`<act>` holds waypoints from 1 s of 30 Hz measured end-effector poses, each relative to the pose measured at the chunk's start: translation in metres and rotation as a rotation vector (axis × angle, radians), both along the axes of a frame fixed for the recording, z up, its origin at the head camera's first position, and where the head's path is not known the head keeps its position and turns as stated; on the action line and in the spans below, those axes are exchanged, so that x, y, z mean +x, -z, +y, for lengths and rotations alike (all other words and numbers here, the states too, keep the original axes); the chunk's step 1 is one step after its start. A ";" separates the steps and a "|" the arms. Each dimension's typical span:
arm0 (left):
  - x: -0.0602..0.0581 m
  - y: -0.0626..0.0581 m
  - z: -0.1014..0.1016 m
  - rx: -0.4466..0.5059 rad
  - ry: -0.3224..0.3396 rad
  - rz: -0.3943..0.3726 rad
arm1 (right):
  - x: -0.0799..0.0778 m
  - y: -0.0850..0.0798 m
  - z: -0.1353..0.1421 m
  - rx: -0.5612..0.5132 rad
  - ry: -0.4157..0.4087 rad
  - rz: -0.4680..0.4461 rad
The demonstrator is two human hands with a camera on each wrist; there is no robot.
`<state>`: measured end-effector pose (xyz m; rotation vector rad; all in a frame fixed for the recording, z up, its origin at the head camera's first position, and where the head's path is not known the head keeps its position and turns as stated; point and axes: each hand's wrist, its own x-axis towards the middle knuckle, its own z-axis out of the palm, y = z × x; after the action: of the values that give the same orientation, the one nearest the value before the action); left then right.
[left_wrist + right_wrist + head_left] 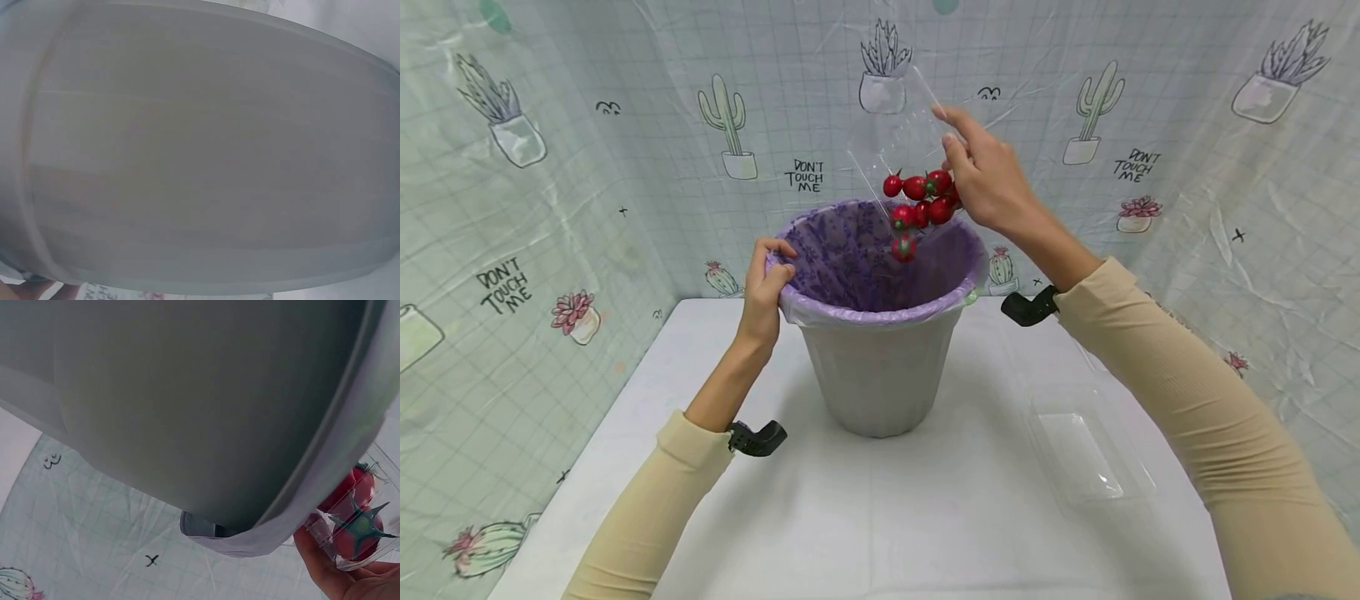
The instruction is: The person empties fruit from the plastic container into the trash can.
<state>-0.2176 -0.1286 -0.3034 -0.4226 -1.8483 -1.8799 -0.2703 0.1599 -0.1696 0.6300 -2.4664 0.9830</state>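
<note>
A light grey bin (880, 367) stands on the table, lined with a purple flowered bag (838, 250) folded over its rim. My left hand (765, 287) grips the rim at the left, fingertips over the inner side. Above the opening, my right hand (996, 179) holds a clear plastic box (891, 137) by its right side, tipped downward. Several red cherry tomatoes (921, 214) lie gathered at its lower end, the lowest overlapping the bin's opening. In the right wrist view, tomatoes (356, 534) with green stems show through the plastic beside the hand's fingers (319, 565). The bin's interior bottom is hidden.
A clear plastic tray or lid (1082, 450) lies on the white table (925, 517) at the right, beneath the right forearm. A cactus-patterned sheet (647, 108) hangs around the back and sides. The bin's wall (206, 150) fills most of the left wrist view.
</note>
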 end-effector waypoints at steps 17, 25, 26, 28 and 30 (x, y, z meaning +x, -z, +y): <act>-0.001 0.001 -0.003 -0.015 -0.005 -0.010 | 0.000 -0.002 -0.002 -0.004 -0.011 0.018; -0.001 0.000 -0.003 -0.003 0.009 -0.013 | 0.001 -0.003 -0.004 -0.014 -0.007 0.030; -0.001 0.000 -0.003 -0.001 0.008 -0.010 | 0.001 -0.003 -0.005 -0.012 -0.003 0.032; -0.002 0.000 -0.003 0.005 0.009 -0.004 | 0.001 -0.004 -0.006 -0.012 0.000 0.042; -0.002 0.000 -0.003 0.005 0.011 -0.003 | 0.002 -0.005 -0.006 -0.014 -0.003 0.047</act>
<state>-0.2195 -0.1313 -0.3032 -0.4296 -1.8466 -1.8923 -0.2686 0.1535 -0.1650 0.6453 -2.4160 0.9751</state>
